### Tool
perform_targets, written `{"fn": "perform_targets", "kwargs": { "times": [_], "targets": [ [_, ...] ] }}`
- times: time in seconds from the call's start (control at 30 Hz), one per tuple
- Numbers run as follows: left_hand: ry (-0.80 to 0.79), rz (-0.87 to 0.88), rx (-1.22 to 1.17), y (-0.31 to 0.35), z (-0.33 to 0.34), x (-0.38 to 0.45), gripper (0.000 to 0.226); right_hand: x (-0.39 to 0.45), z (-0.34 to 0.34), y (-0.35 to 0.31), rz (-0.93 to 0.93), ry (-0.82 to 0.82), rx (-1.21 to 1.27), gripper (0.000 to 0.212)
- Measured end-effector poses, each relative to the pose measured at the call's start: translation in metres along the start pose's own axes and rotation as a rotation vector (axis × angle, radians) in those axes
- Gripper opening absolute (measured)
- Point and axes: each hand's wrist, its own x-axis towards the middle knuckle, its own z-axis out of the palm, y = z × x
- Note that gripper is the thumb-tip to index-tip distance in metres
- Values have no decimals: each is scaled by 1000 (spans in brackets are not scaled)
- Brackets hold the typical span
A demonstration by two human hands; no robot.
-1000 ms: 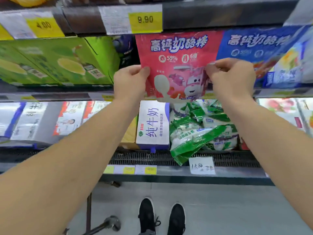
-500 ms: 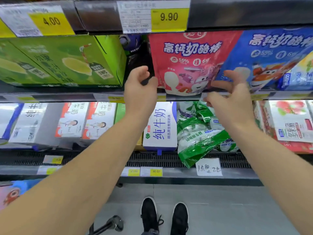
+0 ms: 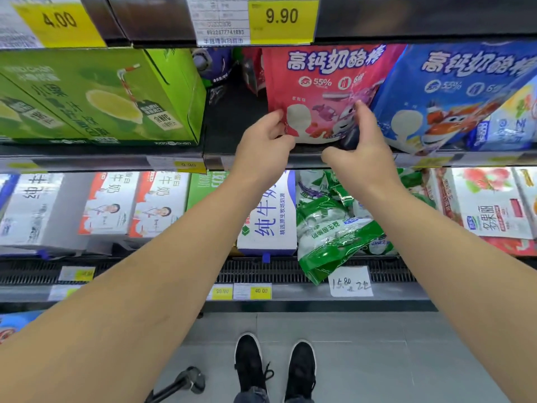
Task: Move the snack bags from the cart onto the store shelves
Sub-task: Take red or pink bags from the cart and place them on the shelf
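Note:
A red snack bag (image 3: 325, 82) stands upright on the middle shelf (image 3: 116, 162), between a dark gap on its left and a blue snack bag (image 3: 453, 94) on its right. My left hand (image 3: 261, 141) pinches the red bag's lower left corner. The fingers of my right hand (image 3: 360, 141) lie against the bag's lower right front, with the thumb stretched out below its bottom edge. The cart is out of view.
Green drink cartons (image 3: 96, 97) fill the shelf to the left of the gap. On the shelf below lie a white milk carton (image 3: 267, 225), green bags (image 3: 334, 234) and more cartons. My black shoes (image 3: 273, 367) stand on grey floor beside a black metal bar (image 3: 180, 385).
One second ago both hands held the red bag by its sides. They then let go with fingers spread, and now they are back on its lower corners. The view has moved closer to the shelf.

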Motion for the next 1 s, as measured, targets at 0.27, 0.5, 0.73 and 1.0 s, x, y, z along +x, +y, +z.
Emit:
{"fn": "perform_targets", "kwargs": {
  "times": [0.27,0.5,0.73,1.0],
  "targets": [
    [-36,-25,82,1,-5,-2,57,-8,-7,2,-11,-23,-91,80],
    [114,-72,188,-25,-40,-60,48,-54,19,-7,-75,-205,-156,62],
    [249,-150,273,-59,-107,-139,44,-108,80,-35,-255,-438,-237,48],
    [490,-211,334,-113,-218,-253,37,-187,175,-86,-462,-682,-330,45]
  ]
}}
